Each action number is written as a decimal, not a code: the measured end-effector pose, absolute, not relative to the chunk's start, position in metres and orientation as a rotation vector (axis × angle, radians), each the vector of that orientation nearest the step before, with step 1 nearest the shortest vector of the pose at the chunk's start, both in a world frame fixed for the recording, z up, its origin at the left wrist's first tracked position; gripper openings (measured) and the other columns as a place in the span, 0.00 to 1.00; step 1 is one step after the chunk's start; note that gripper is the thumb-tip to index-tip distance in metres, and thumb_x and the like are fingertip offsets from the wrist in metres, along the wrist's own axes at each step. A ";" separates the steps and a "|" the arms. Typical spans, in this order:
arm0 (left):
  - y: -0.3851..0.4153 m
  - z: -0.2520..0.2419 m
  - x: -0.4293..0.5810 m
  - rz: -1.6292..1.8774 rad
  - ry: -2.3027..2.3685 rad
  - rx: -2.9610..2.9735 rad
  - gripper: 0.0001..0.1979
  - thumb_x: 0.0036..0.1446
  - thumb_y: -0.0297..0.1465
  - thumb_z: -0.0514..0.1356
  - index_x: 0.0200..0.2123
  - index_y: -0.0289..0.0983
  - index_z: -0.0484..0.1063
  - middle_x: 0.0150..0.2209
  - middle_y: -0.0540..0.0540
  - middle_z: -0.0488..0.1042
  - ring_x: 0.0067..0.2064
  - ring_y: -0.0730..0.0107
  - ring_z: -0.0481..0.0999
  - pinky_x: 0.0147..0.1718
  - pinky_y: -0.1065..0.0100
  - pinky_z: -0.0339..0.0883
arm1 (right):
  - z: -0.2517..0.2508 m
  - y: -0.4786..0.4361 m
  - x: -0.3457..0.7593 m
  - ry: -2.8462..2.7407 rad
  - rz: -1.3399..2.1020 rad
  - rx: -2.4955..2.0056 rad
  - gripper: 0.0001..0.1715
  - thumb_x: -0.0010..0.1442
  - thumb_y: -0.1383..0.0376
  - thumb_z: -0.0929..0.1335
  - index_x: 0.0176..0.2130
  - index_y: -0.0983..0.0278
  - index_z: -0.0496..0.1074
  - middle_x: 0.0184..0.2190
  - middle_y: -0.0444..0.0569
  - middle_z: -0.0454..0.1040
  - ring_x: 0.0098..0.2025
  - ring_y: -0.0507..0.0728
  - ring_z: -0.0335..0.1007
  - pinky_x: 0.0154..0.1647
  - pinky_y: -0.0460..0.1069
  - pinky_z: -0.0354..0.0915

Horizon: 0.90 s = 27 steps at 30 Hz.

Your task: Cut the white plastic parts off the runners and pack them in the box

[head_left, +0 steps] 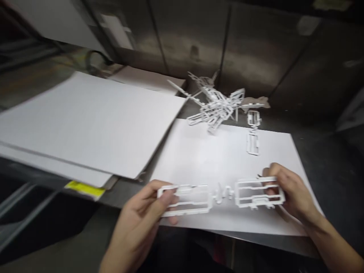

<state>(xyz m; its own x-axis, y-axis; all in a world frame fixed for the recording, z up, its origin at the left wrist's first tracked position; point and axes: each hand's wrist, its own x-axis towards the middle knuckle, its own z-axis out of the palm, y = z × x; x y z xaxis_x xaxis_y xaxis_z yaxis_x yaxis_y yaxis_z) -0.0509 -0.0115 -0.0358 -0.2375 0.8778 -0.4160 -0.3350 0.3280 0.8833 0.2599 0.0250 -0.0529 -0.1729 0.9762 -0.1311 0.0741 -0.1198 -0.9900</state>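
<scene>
A white plastic part (196, 209) made of two rectangular open frames, joined by a thin curved middle piece, is held level above a white sheet (199, 163). My left hand (142, 216) pinches its left frame, thumb on top and fingers beneath. At the other end, my right hand (292, 193) grips the right frame by its outer edge; some of those fingers are hidden behind it. Beyond my hands a similar white frame part (252, 142) lies on the sheet's far edge. Behind it is a tangled pile of white plastic frame parts (218, 106).
Large white boards (93, 121) are stacked on the left of the dark table (318, 159), with a yellow label (85, 189) at the near edge. A dark metal panel wall (193, 34) rises behind. A crumpled beige item (257, 101) lies beside the pile.
</scene>
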 end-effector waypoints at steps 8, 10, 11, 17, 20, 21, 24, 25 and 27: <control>0.006 -0.044 -0.056 1.218 1.436 0.537 0.26 0.37 0.45 0.81 0.40 0.42 0.81 0.32 0.51 0.77 0.33 0.71 0.76 0.22 0.82 0.74 | -0.040 0.022 0.263 -1.304 1.605 -0.957 0.16 0.74 0.57 0.67 0.35 0.62 0.69 0.28 0.44 0.79 0.15 0.45 0.64 0.13 0.39 0.58; 0.009 -0.046 -0.060 1.280 1.369 0.506 0.31 0.40 0.47 0.79 0.48 0.45 0.80 0.40 0.51 0.79 0.35 0.70 0.79 0.25 0.80 0.78 | -0.038 0.023 0.260 -1.250 1.614 -0.960 0.15 0.73 0.58 0.67 0.34 0.62 0.68 0.28 0.44 0.79 0.16 0.46 0.68 0.14 0.39 0.60; 0.009 -0.047 -0.060 1.320 1.322 0.491 0.30 0.44 0.47 0.78 0.50 0.47 0.79 0.45 0.50 0.79 0.37 0.69 0.80 0.28 0.77 0.80 | -0.037 0.023 0.257 -1.209 1.625 -0.965 0.15 0.73 0.58 0.68 0.34 0.62 0.68 0.27 0.44 0.78 0.16 0.47 0.70 0.14 0.40 0.62; -0.017 -0.051 -0.035 1.171 1.177 0.587 0.16 0.59 0.45 0.69 0.42 0.39 0.79 0.44 0.43 0.82 0.42 0.60 0.84 0.43 0.66 0.82 | -0.030 0.027 0.223 -1.033 1.785 -0.964 0.19 0.70 0.55 0.71 0.33 0.63 0.66 0.30 0.44 0.79 0.22 0.49 0.77 0.21 0.41 0.72; -0.027 -0.048 -0.020 1.077 1.036 0.719 0.16 0.66 0.44 0.64 0.46 0.37 0.77 0.46 0.39 0.82 0.48 0.57 0.83 0.49 0.63 0.79 | -0.027 0.018 0.204 -0.935 1.889 -0.956 0.17 0.70 0.57 0.71 0.34 0.63 0.67 0.33 0.44 0.80 0.26 0.49 0.81 0.26 0.40 0.74; -0.029 -0.047 -0.018 1.076 0.980 0.760 0.16 0.67 0.43 0.63 0.49 0.38 0.76 0.49 0.39 0.81 0.51 0.56 0.82 0.52 0.63 0.78 | -0.028 0.012 0.198 -0.896 1.922 -0.943 0.16 0.70 0.57 0.71 0.34 0.63 0.67 0.34 0.44 0.80 0.28 0.49 0.81 0.27 0.39 0.75; -0.033 -0.045 -0.015 1.050 0.849 0.796 0.19 0.68 0.42 0.63 0.57 0.41 0.70 0.57 0.40 0.78 0.58 0.58 0.79 0.58 0.62 0.74 | -0.031 -0.009 0.180 -0.849 1.953 -0.915 0.15 0.72 0.58 0.70 0.35 0.63 0.67 0.34 0.43 0.79 0.30 0.49 0.82 0.30 0.40 0.76; -0.035 -0.044 -0.014 1.034 0.819 0.778 0.19 0.68 0.41 0.64 0.58 0.43 0.68 0.59 0.41 0.77 0.58 0.58 0.78 0.59 0.62 0.73 | -0.033 -0.017 0.174 -0.869 1.931 -0.921 0.15 0.72 0.57 0.69 0.36 0.62 0.67 0.34 0.43 0.79 0.31 0.49 0.83 0.32 0.41 0.77; -0.039 -0.041 -0.013 1.008 0.784 0.741 0.19 0.68 0.40 0.64 0.58 0.43 0.67 0.60 0.41 0.76 0.58 0.59 0.79 0.58 0.61 0.74 | -0.035 -0.032 0.164 -0.956 1.846 -0.972 0.15 0.73 0.57 0.68 0.36 0.61 0.67 0.34 0.44 0.80 0.33 0.51 0.83 0.36 0.44 0.79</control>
<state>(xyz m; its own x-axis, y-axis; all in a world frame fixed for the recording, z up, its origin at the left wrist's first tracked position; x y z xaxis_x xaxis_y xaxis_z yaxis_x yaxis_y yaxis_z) -0.0132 -0.0394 -0.0412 0.3224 0.9211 -0.2183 -0.4388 0.3497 0.8278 0.1643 -0.0323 -0.0353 -0.3645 0.8959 -0.2541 -0.3093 -0.3738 -0.8744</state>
